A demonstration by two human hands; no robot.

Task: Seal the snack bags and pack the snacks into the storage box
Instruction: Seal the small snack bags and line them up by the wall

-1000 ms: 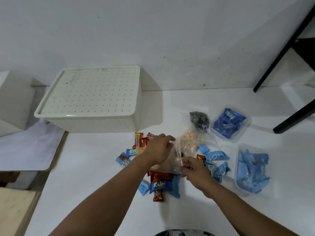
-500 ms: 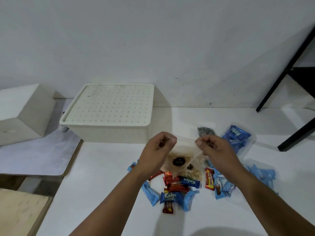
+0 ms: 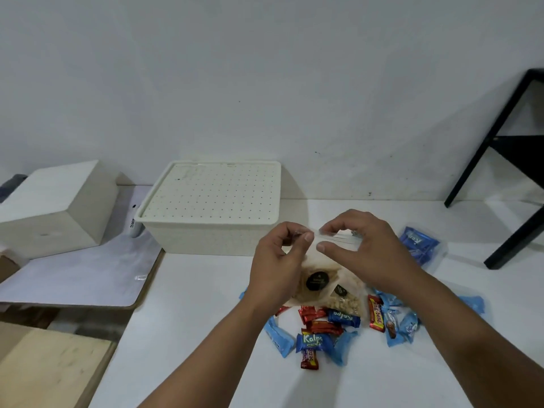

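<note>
A clear zip bag [image 3: 321, 285] of pale snacks with black round labels hangs above the white table [image 3: 191, 304]. My left hand [image 3: 279, 260] pinches the left end of its top strip. My right hand [image 3: 362, 248] pinches the same strip just to the right, thumb and finger close to the left hand's. Under the bag lie several loose wrapped candies [image 3: 326, 334], red and blue. The cream storage box [image 3: 210, 207] stands behind, its perforated lid on.
A clear bag of blue candies [image 3: 419, 244] lies at the right, more blue wrappers [image 3: 471, 303] beyond my right forearm. A white block [image 3: 56, 210] and a grey board [image 3: 79, 275] sit at left. Black furniture legs [image 3: 500, 160] stand at right.
The bag was lifted off the table. My hands first held its top corners apart, then my right hand slid left along the strip toward my left hand. The view tilted upward.
</note>
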